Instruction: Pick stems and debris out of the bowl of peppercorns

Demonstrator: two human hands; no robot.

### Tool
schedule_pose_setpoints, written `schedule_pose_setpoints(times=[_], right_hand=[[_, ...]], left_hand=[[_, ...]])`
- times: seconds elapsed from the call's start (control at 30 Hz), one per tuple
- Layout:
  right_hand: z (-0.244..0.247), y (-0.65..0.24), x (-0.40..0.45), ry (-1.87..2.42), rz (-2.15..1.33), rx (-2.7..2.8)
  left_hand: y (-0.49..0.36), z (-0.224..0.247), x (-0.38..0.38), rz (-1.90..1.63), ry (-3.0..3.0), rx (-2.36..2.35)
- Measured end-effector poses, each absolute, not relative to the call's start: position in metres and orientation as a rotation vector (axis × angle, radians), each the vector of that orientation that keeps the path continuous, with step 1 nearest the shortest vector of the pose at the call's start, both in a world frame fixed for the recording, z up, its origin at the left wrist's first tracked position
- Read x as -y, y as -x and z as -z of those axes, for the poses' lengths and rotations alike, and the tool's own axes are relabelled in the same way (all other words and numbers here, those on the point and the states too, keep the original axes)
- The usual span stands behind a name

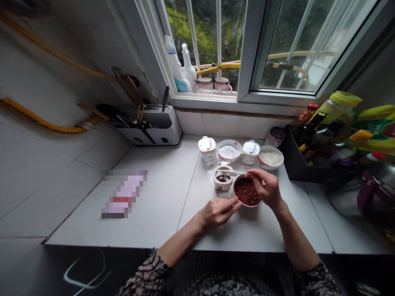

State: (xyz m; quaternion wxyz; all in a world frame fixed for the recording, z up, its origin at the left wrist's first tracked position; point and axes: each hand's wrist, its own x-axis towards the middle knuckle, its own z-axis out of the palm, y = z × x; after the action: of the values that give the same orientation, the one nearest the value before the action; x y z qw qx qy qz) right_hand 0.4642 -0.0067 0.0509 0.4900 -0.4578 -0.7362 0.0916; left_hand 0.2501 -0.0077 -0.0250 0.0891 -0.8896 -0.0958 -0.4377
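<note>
Center frame on the white desk (160, 213), the right hand (266, 188) is pinching a slim plastic spoon (234, 173) beside a pink-rimmed bowl (247, 205) heaped with rough red peppercorns (247, 191), and the left hand (217, 212) is curling closed, its fingertips touching the bowl's rim.

At twelve o'clock, your pink-rimmed bowl (248, 205) holds dark red peppercorns (247, 191) and sits just beside a white spoon (230, 173), all set against a pale grey tile counter (154, 205). Farther out at twelve, green foliage (197, 33) fills the white-framed window (243, 53), while a yellow-capped bottle (342, 102) shows at two o'clock and a yellow hose (46, 51) crosses the pale wall at ten o'clock. At seven and five o'clock, your sleeves (145, 275) carry a mottled black-and-white pattern.
</note>
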Motion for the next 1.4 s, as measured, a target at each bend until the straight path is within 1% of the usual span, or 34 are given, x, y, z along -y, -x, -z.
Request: schedule_pose_setpoints(times=[0.1,0.2,0.33,0.5,1.17,1.4], right_hand=[[-0.054,-0.477,0.007,1.276,-0.313,1.673],[-0.05,-0.48,0.006,1.388,-0.332,1.763],[-0.043,-0.475,0.005,1.47,-0.306,1.836],[-0.046,-0.477,0.005,1.525,-0.421,1.832],[-0.051,-0.482,0.007,1.452,-0.707,1.804],[-0.049,-0.485,0.006,1.462,-0.725,1.724]], left_hand=[[-0.25,0.025,0.007,1.302,2.648,0.281],[-0.25,0.025,0.008,1.298,2.651,0.287],[-0.25,0.025,0.008,1.3,2.65,0.289],[-0.25,0.024,0.008,1.296,2.651,0.301],[-0.249,0.024,0.009,1.261,2.676,0.31],[-0.249,0.024,0.008,1.261,2.655,0.299]])
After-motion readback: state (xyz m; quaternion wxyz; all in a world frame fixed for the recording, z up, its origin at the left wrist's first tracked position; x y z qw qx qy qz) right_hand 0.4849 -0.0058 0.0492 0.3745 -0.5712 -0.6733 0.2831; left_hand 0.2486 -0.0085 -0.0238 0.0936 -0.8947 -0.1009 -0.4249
